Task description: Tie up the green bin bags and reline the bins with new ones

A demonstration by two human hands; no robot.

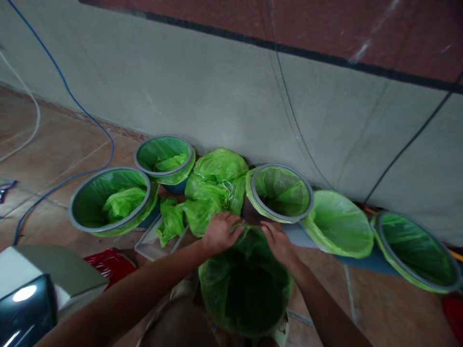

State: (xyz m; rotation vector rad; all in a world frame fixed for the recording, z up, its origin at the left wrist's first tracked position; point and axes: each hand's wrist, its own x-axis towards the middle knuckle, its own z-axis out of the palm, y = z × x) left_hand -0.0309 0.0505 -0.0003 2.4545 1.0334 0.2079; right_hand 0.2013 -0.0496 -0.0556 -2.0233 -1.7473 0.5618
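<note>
A green bin liner (213,289) hangs open in a bin right in front of my body; its inside is dark, and the bin itself is mostly hidden under the liner. At the far rim, my left hand (222,233) has its fingers closed on the liner's edge. My right hand (278,243) grips the same edge a little to the right, with its fingertips partly hidden behind the plastic. A short stretch of bunched liner shows between the two hands.
Grey-rimmed bins with green liners stand left (108,225) and right (284,219), along the wall. Between them lie a filled green bag (217,173) and a white tray (148,248). A box (65,270) sits at left; a blue cable (77,103) crosses the tiles.
</note>
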